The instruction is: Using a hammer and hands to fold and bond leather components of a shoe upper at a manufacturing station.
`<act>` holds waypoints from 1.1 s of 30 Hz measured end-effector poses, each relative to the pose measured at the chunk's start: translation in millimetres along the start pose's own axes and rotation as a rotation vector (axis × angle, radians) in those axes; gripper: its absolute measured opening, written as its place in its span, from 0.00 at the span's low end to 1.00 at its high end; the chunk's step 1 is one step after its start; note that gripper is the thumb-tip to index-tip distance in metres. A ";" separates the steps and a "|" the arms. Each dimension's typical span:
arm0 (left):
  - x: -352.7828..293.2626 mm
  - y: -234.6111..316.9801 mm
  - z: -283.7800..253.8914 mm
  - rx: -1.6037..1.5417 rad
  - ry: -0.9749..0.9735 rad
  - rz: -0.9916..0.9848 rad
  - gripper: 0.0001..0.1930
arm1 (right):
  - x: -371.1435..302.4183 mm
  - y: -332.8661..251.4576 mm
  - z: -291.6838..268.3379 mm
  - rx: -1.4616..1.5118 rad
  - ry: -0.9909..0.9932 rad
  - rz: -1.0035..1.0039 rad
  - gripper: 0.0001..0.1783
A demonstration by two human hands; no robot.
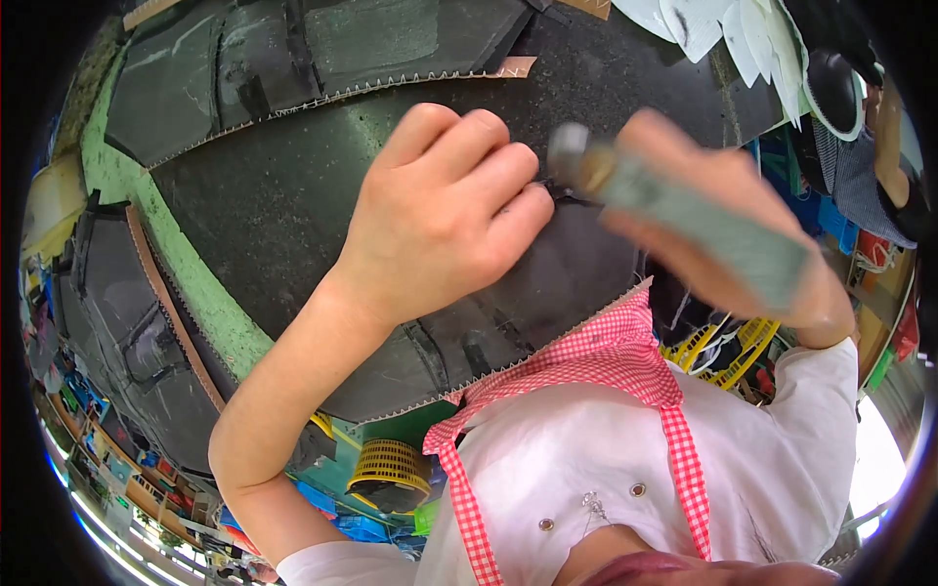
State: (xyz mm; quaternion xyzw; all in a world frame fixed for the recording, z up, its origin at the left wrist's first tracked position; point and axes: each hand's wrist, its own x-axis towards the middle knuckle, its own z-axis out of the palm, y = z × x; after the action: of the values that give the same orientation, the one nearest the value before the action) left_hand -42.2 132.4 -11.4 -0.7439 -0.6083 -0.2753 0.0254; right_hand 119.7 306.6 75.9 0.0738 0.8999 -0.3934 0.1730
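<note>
Bright, even light, with glare washing out the right rim and pale streaks at lower left. Motion blur smears the right hand (pixel 728 178) and its tool (pixel 699 225); the left hand (pixel 445 210) looks sharp. Straight edges bend toward dark corners.

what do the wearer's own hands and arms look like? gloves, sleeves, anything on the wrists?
Left hand and left forearm: bare, no glove or wristband visible. Right hand: blurred, looks gloveless too. Short, plain white sleeves.
</note>
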 end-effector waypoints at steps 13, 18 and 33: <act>-8.0 10.3 -17.4 -0.057 -0.057 -0.371 0.11 | 1.8 2.3 6.7 0.005 -0.118 0.032 0.13; -17.0 13.8 -6.8 -0.220 -0.031 -0.457 0.10 | 11.4 9.5 5.6 -0.011 0.063 -0.129 0.12; -16.5 17.5 -20.7 -0.095 -0.008 -0.507 0.11 | 12.5 4.1 6.8 -0.078 -0.158 -0.039 0.11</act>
State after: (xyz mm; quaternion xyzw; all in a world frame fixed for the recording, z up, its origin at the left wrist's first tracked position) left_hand -35.7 105.5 4.0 -0.5692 -0.7618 -0.2983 -0.0820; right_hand 110.9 304.4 64.2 0.0183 0.8994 -0.3659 0.2385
